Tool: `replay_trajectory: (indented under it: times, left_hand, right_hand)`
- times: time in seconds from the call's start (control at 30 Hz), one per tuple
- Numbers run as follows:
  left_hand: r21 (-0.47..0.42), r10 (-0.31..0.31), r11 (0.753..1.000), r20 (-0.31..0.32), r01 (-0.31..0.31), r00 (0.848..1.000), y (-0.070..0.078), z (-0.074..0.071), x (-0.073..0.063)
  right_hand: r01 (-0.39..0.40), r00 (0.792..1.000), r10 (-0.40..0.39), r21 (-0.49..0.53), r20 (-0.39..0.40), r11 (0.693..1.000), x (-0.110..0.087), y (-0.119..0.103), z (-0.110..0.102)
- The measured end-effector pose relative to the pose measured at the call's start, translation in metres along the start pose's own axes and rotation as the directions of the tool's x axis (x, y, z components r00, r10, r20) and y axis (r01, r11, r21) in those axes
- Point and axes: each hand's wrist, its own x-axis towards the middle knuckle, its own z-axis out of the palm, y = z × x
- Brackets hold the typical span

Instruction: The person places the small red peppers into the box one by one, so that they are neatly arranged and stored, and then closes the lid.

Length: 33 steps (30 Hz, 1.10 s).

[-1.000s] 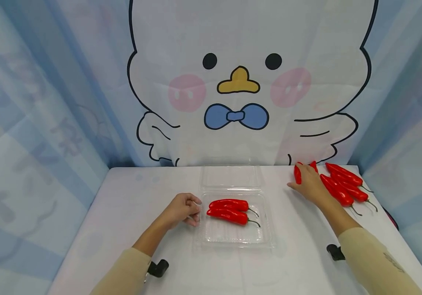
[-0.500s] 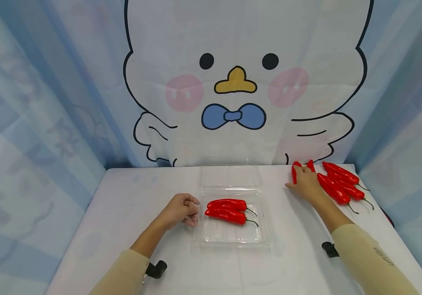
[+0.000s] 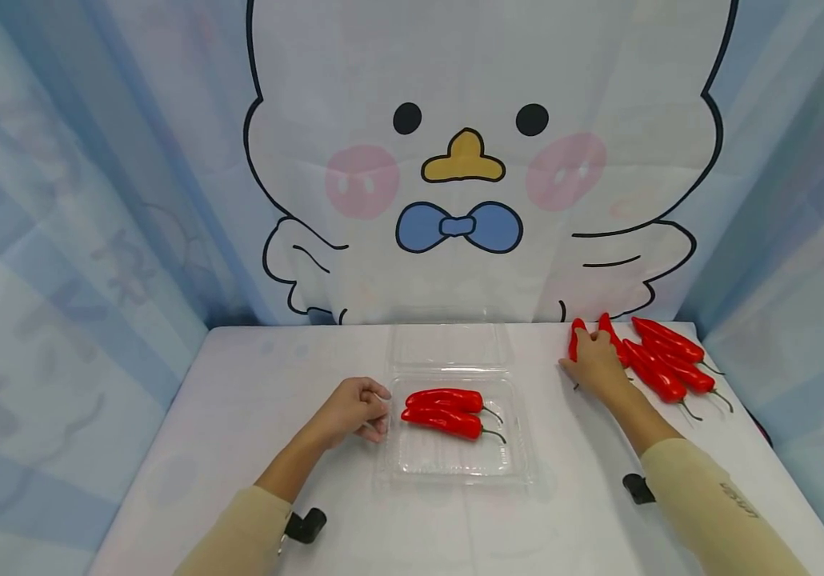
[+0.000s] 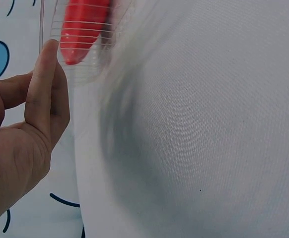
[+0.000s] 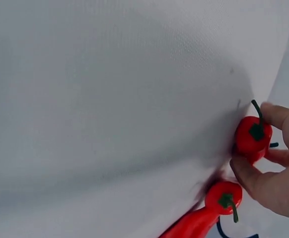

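Head view: second pepper [image 3: 614, 342] further uncovered, surface's [image 3: 239, 416] far edge
Right hand [image 3: 594, 364]: red pepper [image 5: 246, 136] gripped, judged singled out
Left hand [image 3: 356, 410]: fingers loose, container's [image 3: 455, 478] left edge

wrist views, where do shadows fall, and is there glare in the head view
Left wrist: a soft grey shadow curves across the white cloth-covered table; right wrist: a broad shadow band runs toward the bare right hand; head: small pale glints on the two glossy red chili peppers in the clear plastic container.

Hand [image 5: 282, 188] around a red pepper [image 5: 247, 137]
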Motion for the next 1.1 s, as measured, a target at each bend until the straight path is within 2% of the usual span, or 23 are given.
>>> replay_trajectory:
  times: [0.8,1.1]
  left_hand:
    - [0.007,0.008,1.0,0.007,-0.008,1.0,0.0009,-0.001,-0.0002]
    - [0.004,0.008,1.0,0.011,-0.008,1.0,0.001,-0.0012,0.0002]
  right_hand:
    - [0.011,1.0,-0.012,-0.043,-0.026,0.999,-0.0017,-0.0011,0.0018]
    - [0.032,0.999,-0.032,-0.009,-0.014,0.999,-0.0058,-0.0003,-0.0014]
